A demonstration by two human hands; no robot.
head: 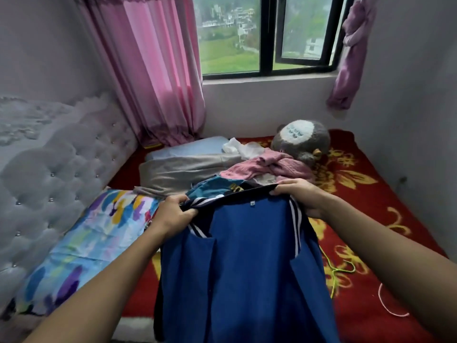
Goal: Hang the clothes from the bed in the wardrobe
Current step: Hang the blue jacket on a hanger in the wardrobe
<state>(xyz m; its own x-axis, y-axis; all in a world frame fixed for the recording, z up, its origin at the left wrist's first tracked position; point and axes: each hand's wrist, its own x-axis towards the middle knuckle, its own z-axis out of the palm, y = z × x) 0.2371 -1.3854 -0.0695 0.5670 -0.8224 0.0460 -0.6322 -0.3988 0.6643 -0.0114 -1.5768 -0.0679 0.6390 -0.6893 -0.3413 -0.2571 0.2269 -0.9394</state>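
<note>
A blue jacket (247,263) with a dark collar and striped trim hangs in front of me over the bed (395,219). My left hand (173,214) grips the collar at its left end and my right hand (300,194) pinches it at the right end, so the jacket is spread between them. Behind it on the bed lies a pile of clothes: a pink knit garment (267,167), a teal piece (215,188) and a grey garment (183,169). A green hanger (338,271) and a pink hanger (388,305) lie on the red blanket at the right. No wardrobe shows in this view.
A colourful pillow (91,241) lies at the left by the tufted headboard (49,174). A grey plush toy (301,139) and a blue pillow (188,147) sit near the far wall. Pink curtains (158,70) flank the window (267,35).
</note>
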